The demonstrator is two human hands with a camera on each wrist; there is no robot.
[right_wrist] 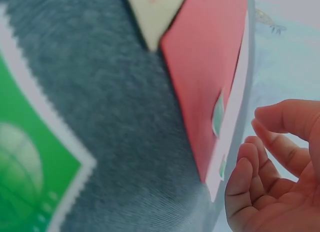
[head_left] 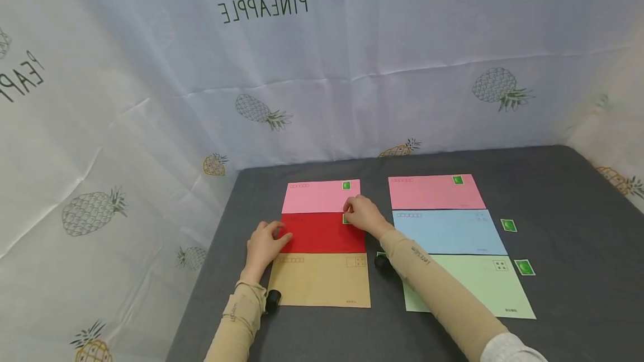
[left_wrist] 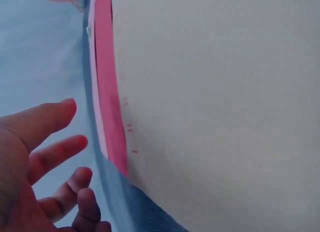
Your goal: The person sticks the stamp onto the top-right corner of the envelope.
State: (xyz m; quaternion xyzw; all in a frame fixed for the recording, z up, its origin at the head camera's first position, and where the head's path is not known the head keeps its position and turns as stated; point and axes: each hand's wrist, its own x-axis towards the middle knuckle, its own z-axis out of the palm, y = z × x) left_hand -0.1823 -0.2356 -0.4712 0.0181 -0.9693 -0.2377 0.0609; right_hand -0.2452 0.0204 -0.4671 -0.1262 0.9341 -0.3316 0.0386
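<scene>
Though at envelope's (head_left: 321,234) edge, left hand (head_left: 264,244) uncrowded

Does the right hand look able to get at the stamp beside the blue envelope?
Probably yes: the right hand appears to hold nothing, and that stamp lies uncovered on the dark table.

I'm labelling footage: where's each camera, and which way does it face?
Head: head-worn, facing forward and down at envelopes; left hand, right hand, sleeves show.
Left wrist: on that wrist, facing the tan envelope; left hand shows, right hand partly.
Right wrist: on that wrist, facing the red envelope; right hand shows.
Head and right wrist share the red envelope.
</scene>
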